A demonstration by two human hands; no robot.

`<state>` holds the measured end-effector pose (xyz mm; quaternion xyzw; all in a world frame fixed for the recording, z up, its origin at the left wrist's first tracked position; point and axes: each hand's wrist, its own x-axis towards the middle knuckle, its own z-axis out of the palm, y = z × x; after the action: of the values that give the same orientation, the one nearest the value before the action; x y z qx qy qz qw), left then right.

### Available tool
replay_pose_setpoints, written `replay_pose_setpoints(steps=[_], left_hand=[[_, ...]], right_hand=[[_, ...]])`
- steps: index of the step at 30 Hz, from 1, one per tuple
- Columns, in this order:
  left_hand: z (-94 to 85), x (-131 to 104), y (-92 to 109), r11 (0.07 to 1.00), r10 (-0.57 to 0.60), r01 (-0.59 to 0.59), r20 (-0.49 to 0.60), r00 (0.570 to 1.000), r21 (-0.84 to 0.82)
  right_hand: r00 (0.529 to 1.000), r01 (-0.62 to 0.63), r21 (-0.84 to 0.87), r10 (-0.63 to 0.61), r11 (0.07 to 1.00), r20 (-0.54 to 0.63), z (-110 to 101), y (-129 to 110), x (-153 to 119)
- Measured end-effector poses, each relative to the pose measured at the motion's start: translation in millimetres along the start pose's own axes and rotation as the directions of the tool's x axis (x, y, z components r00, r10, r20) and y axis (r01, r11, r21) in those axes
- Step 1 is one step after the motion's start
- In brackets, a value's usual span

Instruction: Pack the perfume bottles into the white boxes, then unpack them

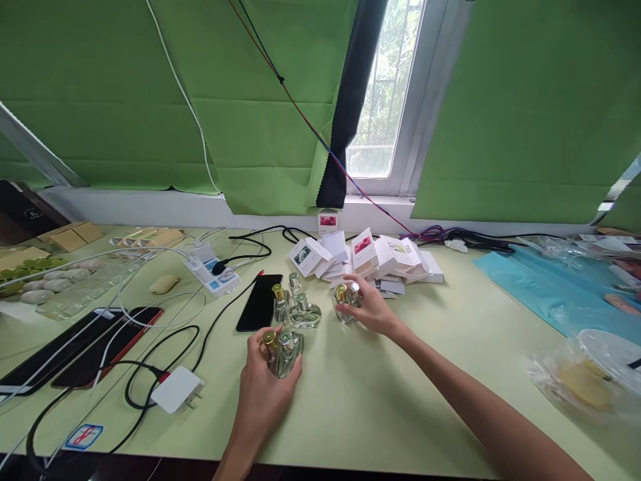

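Note:
My left hand (264,391), low in the middle, is closed around two small glass perfume bottles (286,364), one gold-capped and one silver-capped. Farther back, my right hand (373,310) grips another pair of perfume bottles (344,314), also with a gold and a silver cap; its fingers cover part of them. Between the hands stand several more perfume bottles (304,316): a wide one with a silver cap, a gold-capped one and a silver-capped one behind. Beside these lies a black phone (258,302).
White printed boxes (364,252) are heaped behind my right hand. On the left are a power strip (213,270), cables, a white charger (177,389) and two dark devices (107,351). Blue plastic sheeting (525,284) and a clear bag (585,384) lie on the right.

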<state>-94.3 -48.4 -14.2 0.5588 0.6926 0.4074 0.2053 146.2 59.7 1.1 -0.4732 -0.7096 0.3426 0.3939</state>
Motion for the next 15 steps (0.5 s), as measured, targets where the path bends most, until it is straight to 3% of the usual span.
replay_pose_setpoints(steps=[4, 10, 15], left_hand=[[-2.5, 7, 1, 0.991, 0.13, -0.134, 0.158, 0.979, 0.013], [-16.4, 24, -3, 0.914, 0.34, -0.391, 0.319, 0.884, 0.109], [-28.5, 35, 4, 0.858, 0.305, -0.433, 0.403, 0.863, 0.275]], right_hand=[[1.0, 0.003, 0.008, -0.003, 1.0, -0.011, -6, 4, -3], [1.0, 0.009, 0.102, -0.011, 0.995, 0.024, -2, 8, 7], [0.997, 0.013, 0.189, -0.027, 0.982, 0.068, 1, 10, 14]])
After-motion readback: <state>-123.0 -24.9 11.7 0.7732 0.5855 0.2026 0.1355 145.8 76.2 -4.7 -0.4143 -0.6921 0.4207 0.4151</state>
